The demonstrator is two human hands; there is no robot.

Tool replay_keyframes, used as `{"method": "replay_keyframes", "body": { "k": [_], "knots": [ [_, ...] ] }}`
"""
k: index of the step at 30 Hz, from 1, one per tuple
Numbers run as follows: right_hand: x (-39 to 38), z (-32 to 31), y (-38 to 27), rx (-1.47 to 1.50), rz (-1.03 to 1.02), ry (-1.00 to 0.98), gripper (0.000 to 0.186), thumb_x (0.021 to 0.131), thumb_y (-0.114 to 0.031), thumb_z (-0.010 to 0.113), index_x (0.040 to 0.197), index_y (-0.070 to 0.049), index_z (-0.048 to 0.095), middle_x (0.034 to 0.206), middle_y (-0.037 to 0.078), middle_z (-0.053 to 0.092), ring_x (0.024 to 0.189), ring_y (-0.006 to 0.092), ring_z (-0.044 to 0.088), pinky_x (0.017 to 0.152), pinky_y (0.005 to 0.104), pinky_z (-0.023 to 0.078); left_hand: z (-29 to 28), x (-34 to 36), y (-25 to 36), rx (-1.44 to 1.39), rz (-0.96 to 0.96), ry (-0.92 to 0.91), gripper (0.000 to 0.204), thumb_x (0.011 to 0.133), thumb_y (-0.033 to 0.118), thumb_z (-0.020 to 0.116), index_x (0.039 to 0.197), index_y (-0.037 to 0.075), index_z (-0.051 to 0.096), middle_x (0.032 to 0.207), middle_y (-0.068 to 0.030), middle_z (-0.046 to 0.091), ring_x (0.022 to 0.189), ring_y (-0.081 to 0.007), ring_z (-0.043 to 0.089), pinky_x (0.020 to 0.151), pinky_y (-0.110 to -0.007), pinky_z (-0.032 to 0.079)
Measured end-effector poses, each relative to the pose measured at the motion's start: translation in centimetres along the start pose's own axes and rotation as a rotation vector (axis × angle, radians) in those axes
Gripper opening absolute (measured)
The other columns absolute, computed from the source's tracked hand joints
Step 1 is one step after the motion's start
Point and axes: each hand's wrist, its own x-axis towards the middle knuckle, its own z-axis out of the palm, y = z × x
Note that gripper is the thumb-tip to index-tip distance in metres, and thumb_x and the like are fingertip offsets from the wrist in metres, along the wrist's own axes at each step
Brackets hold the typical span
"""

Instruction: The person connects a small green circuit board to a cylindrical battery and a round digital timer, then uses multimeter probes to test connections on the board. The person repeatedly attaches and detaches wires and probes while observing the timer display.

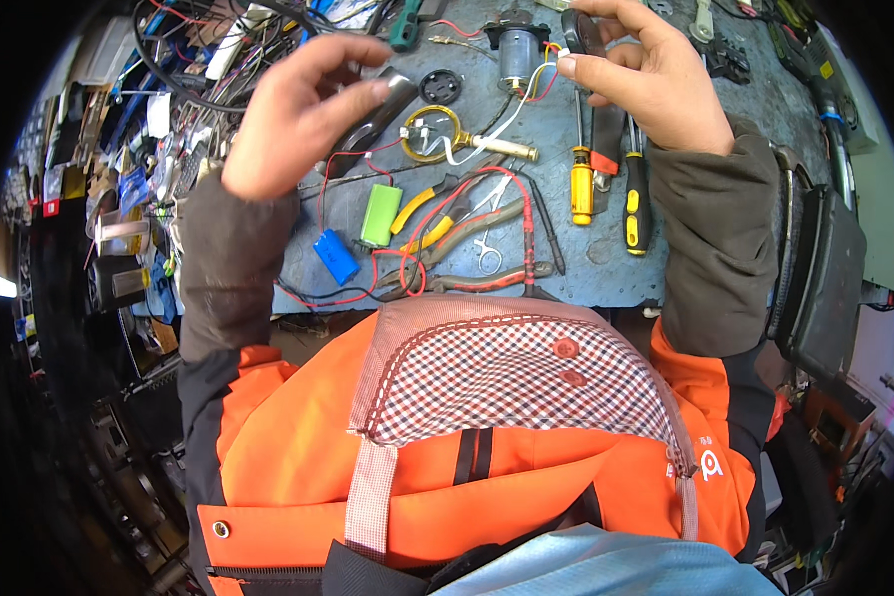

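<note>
Piece, dark and glossy, is held at three o'clock of the left hand, whose thumb and fingers are closed around it. A dark rounded part is pinched by the right hand, at ten o'clock of its palm; a small white connector is seen at the thumb tip, though whether it is gripped cannot be told. At nine o'clock of the right hand, a silver motor is set on the blue counter, with coloured wires close by. Between the hands, a magnifying glass is laid, and a round black disc is placed just past its ring, at twelve o'clock. A green pack is found at five o'clock of the left hand, and a blue pack nearer six. A yellow-handled screwdriver is laid at seven o'clock of the right hand, and a black-and-yellow screwdriver at six.
</note>
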Motion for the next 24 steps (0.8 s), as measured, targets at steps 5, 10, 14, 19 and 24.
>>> {"method": "replay_keyframes", "body": {
  "k": [5,10,14,19,24],
  "knots": [
    [-0.2,0.9,1.2,-0.503,-0.418,0.092,0.062,0.076,0.008,0.08,0.135,0.001,0.059,0.113,0.009,0.063,0.099,0.0149,0.065,0.084,0.0306,0.055,1.8,-5.8,-0.8,0.19,0.002,0.079,0.037,0.088,0.006,0.079,0.122,0.003,0.067,0.103,-0.007,0.063,0.093,-0.0148,0.061,0.078,-0.03,0.052],
    [-0.2,1.2,0.7,-0.927,-0.683,0.124,0.061,0.069,-0.004,0.087,0.126,0.0,0.063,0.109,0.015,0.062,0.098,0.0249,0.066,0.086,0.0351,0.055,3.7,-5.8,-0.6,0.308,0.128,0.118,0.041,0.082,0.007,0.08,0.12,0.002,0.066,0.107,-0.0157,0.065,0.097,-0.032,0.064,0.087,-0.037,0.052],
    [-0.3,1.6,1.0,-1.03,-0.786,0.126,0.056,0.07,-0.01,0.084,0.121,0.0,0.063,0.12,0.022,0.062,0.113,0.0392,0.063,0.098,0.044,0.052,4.6,-4.7,-1.2,0.347,0.145,0.127,0.042,0.082,0.008,0.079,0.122,0.002,0.065,0.109,-0.0154,0.065,0.089,-0.0293,0.065,0.075,-0.038,0.054],
    [-0.1,1.7,1.8,-0.988,-0.769,0.169,0.055,0.071,-0.011,0.083,0.121,-0.001,0.063,0.124,0.023,0.061,0.117,0.0415,0.061,0.101,0.0458,0.05,4.9,-3.9,-2.2,0.408,0.051,0.055,0.044,0.082,0.006,0.076,0.125,0.004,0.064,0.114,-0.0132,0.065,0.081,-0.0282,0.067,0.072,-0.038,0.056],
    [-1.2,3.0,1.0,-0.691,-0.305,0.186,0.053,0.074,-0.005,0.084,0.124,-0.002,0.064,0.115,0.014,0.06,0.107,0.024,0.063,0.091,0.036,0.053,5.0,-3.6,-3.9,0.343,0.04,0.054,0.046,0.081,0.007,0.076,0.125,0.006,0.064,0.111,-0.0137,0.065,0.086,-0.0307,0.069,0.075,-0.039,0.056]
  ]
}}
